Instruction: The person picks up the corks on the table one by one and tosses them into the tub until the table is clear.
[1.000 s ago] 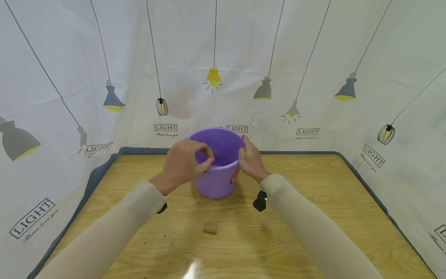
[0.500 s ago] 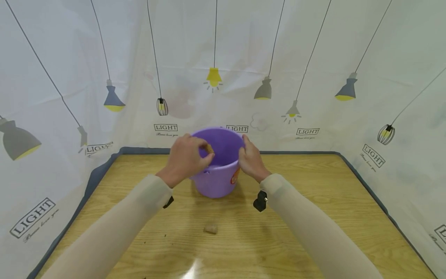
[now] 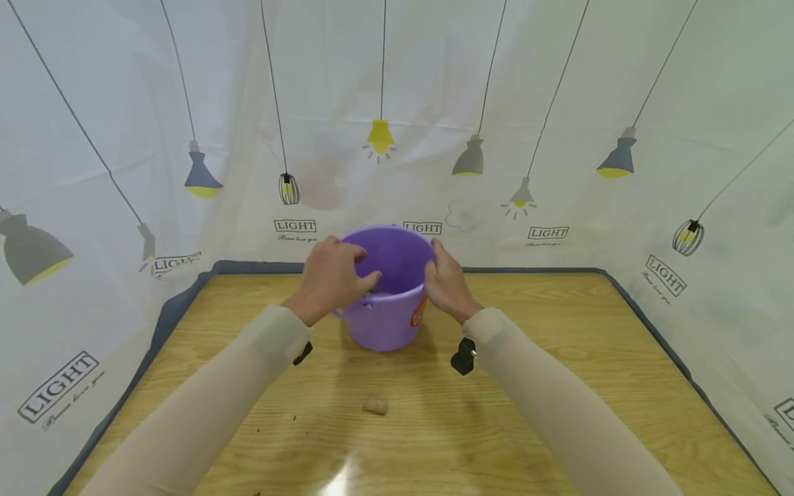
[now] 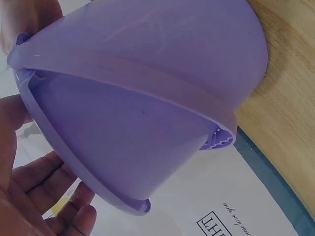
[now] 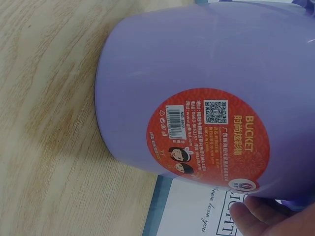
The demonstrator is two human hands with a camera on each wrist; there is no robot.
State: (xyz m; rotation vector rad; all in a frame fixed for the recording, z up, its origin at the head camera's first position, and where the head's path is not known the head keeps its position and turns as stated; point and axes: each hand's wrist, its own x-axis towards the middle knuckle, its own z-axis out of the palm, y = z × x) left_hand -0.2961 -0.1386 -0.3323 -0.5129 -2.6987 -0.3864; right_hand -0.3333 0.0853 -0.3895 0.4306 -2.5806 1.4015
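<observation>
A purple bucket with a red round sticker stands on the wooden table. My right hand grips its rim on the right side, thumb on top. Over the near left part of the rim, my left hand has its thumb and fingers spread apart, with nothing seen between them. The left wrist view shows those fingers loosely bent beside the rim and the bucket's handle lying down along its side. The bottom inside the bucket is hidden. A small light-brown lump lies on the table in front.
Wood-grain table runs out to both sides of the bucket. A white cloth printed with hanging lamps encloses the back and sides, with a dark blue edge along its foot. Several tiny dark specks dot the table at left.
The small brownish piece that my left hand pinched over the bucket has left its fingers, which have spread. My right hand has stayed on the rim.
</observation>
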